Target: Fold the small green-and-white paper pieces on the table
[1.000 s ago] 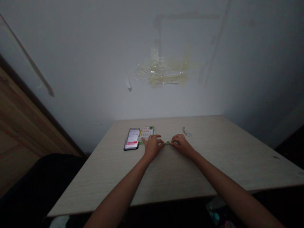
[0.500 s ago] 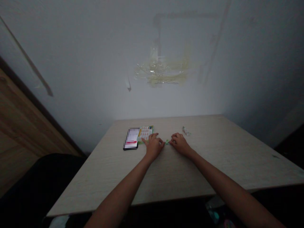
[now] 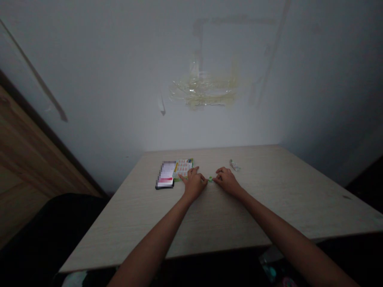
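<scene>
My left hand (image 3: 194, 184) and my right hand (image 3: 226, 181) face each other over the middle of the table. Between their fingertips is a small green piece (image 3: 210, 179), too small to name more exactly. The left fingers pinch its left end, and the right fingers close on its right end. A printed leaflet (image 3: 183, 167) with rows of small pictures and a green border lies just behind my left hand, which hides its lower right part. Left of the leaflet, beside it, lies a phone (image 3: 166, 175) with a lit screen.
A crumpled clear wrapper (image 3: 235, 165) lies behind my right hand. The pale wooden table (image 3: 167, 223) meets a wall (image 3: 131, 79) with peeling clear tape (image 3: 206, 91) at its back. A dark shape (image 3: 54, 227) stands left of the table.
The green piece shifts slightly and changes its outline between my fingertips. Both hands stay nearly in place. The phone, leaflet and wrapper have not moved.
</scene>
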### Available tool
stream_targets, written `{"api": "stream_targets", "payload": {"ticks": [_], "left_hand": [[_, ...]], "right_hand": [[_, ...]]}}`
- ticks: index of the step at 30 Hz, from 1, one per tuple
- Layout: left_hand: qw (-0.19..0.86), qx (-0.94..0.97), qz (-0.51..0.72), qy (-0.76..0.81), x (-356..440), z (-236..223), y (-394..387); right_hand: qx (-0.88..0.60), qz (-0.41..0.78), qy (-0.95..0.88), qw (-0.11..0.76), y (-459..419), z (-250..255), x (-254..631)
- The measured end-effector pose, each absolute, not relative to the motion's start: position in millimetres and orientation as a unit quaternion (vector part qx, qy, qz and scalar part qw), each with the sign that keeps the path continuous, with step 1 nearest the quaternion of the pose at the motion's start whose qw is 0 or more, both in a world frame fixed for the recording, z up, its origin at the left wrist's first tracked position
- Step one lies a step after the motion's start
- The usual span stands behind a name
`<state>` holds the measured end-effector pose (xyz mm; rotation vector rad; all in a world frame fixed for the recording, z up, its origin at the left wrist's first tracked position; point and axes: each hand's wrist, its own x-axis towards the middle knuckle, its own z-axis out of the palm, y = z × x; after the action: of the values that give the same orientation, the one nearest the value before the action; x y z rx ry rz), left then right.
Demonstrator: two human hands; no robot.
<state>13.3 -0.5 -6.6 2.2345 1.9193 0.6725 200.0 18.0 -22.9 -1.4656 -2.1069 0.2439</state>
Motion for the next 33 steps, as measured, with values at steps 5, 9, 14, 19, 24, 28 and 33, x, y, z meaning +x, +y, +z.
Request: {"api": "stream_targets", "payload": {"ticks": [5, 9, 14, 19, 24, 28, 33], "left_hand": [[0.053, 0.748, 0.217, 0.625, 13, -4, -1], [0.054, 0.75, 0.215, 0.623, 13, -4, -1], [0.061, 0.746, 0.209, 0.629, 13, -5, 0], [0.059, 0.745, 0.211, 0.629, 14, -3, -1], [0.05, 0.754, 0.234, 0.612, 12, -2, -4], [0.054, 0.765, 0.228, 0.6, 9, -3, -4], [0.042, 0.767, 0.22, 0.601, 7, -4, -3]], "right_hand": [[-0.56, 0.085, -0.779, 0.27, 16, -20, 198], [-0.564, 0.085, -0.778, 0.264, 13, -17, 196], [-0.567, 0.075, -0.779, 0.256, 12, -14, 194], [-0.572, 0.056, -0.78, 0.249, 16, -20, 195], [-0.566, 0.021, -0.786, 0.247, 18, -27, 197], [-0.561, 0.012, -0.79, 0.249, 16, -28, 197], [-0.532, 0.035, -0.797, 0.283, 12, -25, 199]]}}
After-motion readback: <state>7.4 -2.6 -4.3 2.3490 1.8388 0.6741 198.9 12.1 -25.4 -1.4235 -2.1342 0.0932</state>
